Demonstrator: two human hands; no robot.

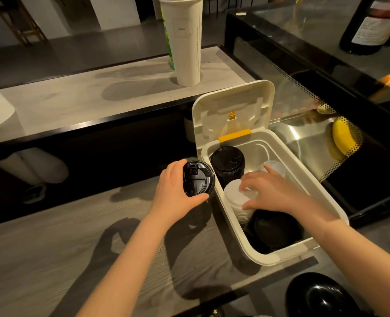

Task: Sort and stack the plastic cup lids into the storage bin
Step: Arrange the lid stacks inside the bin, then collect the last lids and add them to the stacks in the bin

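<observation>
holding a short stack of black lids (198,178) between thumb and fingers, the left grip (173,191) hovers over the table (52,236), just outside the left wall of the bin (315,186). the right grip (278,193) reaches inside the bin with fingers spread on the white lids (232,197); i cannot tell if it pinches one or only touches. risks, as i judge: the held stack is tilted, so lids can slip and fall on the table if the hold loosens. the black stack (227,163) in the bin is tall and near, so a bump from the coming lids may topple it. the right grip may also push the white lids onto the clear lids (275,167) and mix the sorts.
</observation>
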